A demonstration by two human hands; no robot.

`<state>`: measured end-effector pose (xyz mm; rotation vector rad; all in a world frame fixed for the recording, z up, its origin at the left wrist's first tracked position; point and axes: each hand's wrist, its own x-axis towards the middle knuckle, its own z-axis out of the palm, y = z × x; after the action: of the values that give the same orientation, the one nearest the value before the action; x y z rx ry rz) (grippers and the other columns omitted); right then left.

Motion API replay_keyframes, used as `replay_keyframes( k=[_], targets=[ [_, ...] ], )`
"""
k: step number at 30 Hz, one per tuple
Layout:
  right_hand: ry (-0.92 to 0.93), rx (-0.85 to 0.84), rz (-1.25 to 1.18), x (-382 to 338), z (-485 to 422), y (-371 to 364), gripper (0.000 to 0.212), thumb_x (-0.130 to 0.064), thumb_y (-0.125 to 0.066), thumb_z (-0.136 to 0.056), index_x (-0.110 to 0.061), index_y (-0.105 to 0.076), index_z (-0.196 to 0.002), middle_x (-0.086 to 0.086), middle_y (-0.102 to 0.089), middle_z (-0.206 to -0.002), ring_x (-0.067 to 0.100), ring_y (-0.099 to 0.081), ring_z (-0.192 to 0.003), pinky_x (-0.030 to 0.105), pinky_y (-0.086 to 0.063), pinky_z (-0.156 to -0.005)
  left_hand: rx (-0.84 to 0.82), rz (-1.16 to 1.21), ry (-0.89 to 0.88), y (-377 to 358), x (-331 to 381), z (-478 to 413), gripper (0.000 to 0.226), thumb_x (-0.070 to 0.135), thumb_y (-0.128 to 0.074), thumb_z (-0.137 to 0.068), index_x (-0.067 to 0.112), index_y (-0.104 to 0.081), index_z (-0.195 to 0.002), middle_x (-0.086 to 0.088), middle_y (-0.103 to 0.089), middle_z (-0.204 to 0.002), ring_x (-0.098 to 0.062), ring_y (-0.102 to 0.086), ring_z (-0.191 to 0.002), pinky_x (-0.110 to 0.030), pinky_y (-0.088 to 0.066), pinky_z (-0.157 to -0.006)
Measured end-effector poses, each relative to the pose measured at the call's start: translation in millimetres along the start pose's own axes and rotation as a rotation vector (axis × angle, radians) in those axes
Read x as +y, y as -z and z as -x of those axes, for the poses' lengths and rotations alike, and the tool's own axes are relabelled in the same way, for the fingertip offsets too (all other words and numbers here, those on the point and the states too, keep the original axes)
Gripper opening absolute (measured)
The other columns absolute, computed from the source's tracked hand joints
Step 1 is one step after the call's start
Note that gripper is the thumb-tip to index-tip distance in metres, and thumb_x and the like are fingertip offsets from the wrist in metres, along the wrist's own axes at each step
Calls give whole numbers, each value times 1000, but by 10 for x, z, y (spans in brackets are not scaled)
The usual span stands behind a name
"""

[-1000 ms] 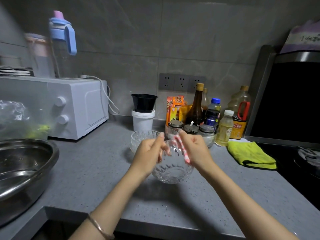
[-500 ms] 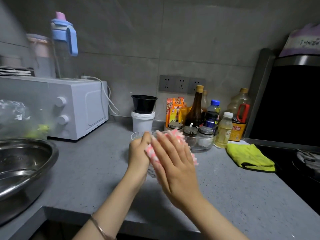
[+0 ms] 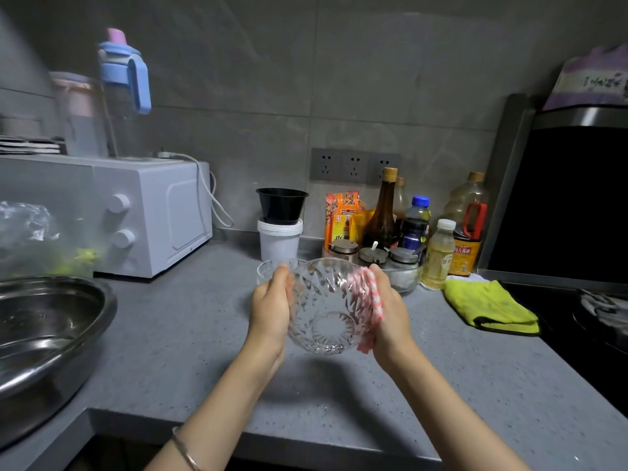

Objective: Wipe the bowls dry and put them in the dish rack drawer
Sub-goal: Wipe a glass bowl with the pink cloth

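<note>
One spare bowl (image 3: 266, 268) sits behind bowl (image 3: 323, 311) and cloth (image 3: 373, 300).

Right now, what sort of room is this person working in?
Most likely a home kitchen: a white microwave on the grey countertop, sauce bottles by the wall, and a glass bowl being wiped with a pink cloth.

Left hand (image 3: 272, 311) grips glass bowl (image 3: 323, 314); right hand (image 3: 390, 317) holds pink cloth (image 3: 373, 300) against its side.
</note>
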<state>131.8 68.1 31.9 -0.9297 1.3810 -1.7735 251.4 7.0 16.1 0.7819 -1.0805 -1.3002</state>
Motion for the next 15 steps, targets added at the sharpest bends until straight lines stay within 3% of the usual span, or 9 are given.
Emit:
replay_keyframes(
  k=[3,5,8,11,13,15],
  targets=[
    [70,-3,79,-86,-31,22,49,-37,-44,-97,-19,-62,-56,2,-59,-55,20,-54,-55,26,-38,-52,-70,-159,-32,34,42,-32,41,36,-42,-99,8,-62,-76,-8,-60,-71,-17,-55,-69,-25,-42,-66],
    [150,-60,181,-100,-73,39,50,-37,-42,-98,-10,-55,-57,8,-54,-55,22,-48,-56,25,-35,-52,-142,-247,-125,29,124,-29,49,34,-38,-100,10,-58,-61,-4,-59,-61,-9,-53,-57,-18,-40,-57],
    [278,-151,329,-53,-127,23,52,-34,-41,-98,-1,-54,-61,12,-43,-52,18,-40,-47,24,-31,-48,-236,-355,-252,-32,192,31,58,32,-37,-101,14,-52,-47,0,-49,-46,-4,-42,-40,-14,-36,-48],
    [343,-119,296,-4,-105,9,54,-33,-41,-98,-8,-52,-53,-1,-47,-43,6,-43,-36,15,-36,-40,-193,-377,-293,-73,166,68,62,29,-39,-101,19,-34,-40,10,-30,-36,-3,-29,-36,-16,-28,-43],
    [391,-132,184,85,-66,-2,49,-43,-38,-98,-9,-67,-78,2,-67,-63,9,-64,-57,18,-50,-53,-116,-321,-258,-59,141,62,60,29,-41,-101,19,-32,-42,8,-30,-39,-6,-30,-38,-19,-27,-45],
    [479,-173,148,237,8,1,44,-47,-31,-98,-24,-61,-121,-3,-68,-112,8,-65,-98,25,-54,-79,-22,-223,-167,-21,107,14,52,37,-45,-96,14,-41,-50,-4,-38,-49,-14,-39,-49,-23,-31,-56]
  ],
)
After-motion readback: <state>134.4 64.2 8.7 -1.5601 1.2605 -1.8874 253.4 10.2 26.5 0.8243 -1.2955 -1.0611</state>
